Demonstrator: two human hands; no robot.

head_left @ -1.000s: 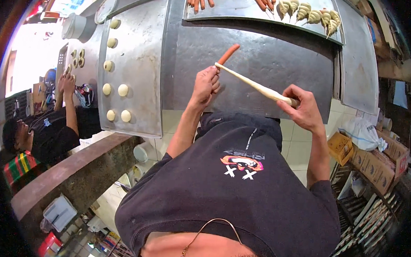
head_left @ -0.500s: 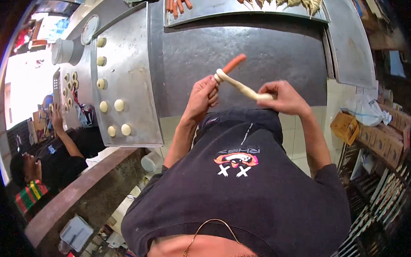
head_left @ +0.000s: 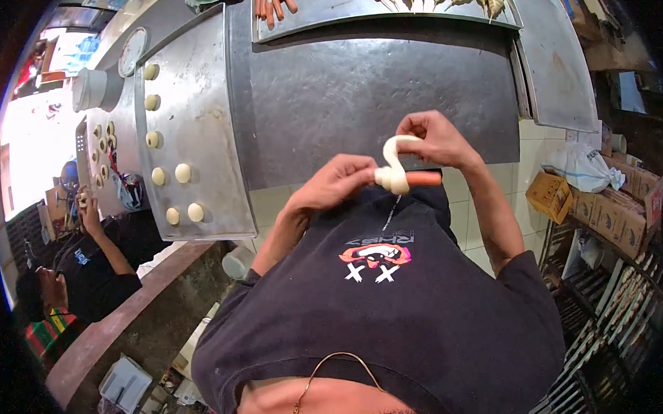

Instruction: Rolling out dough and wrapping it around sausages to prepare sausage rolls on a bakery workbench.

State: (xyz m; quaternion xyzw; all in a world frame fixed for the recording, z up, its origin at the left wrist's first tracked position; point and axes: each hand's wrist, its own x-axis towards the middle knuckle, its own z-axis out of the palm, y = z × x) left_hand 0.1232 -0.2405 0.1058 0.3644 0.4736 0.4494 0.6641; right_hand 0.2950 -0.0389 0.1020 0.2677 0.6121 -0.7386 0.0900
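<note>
A reddish sausage lies nearly level in front of my shirt, off the near edge of the table. Coils of pale dough wrap its left part, and its right end is bare. My left hand is closed at the coiled end, gripping the sausage; whatever is inside the fist is hidden. Above the bare end, my right hand pinches the loose tail of the dough strip, which curves up from the coils in a loop.
At the left a metal tray carries several dough balls. A far tray holds sausages and dough-wrapped pieces on sticks. The dark tabletop lies between. A co-worker sits at lower left; boxes stand at right.
The sausage has swung from tilted up and away to nearly level, pointing right. More dough is coiled round it, and the loose tail is shorter. My right hand has risen, moving away from my body.
</note>
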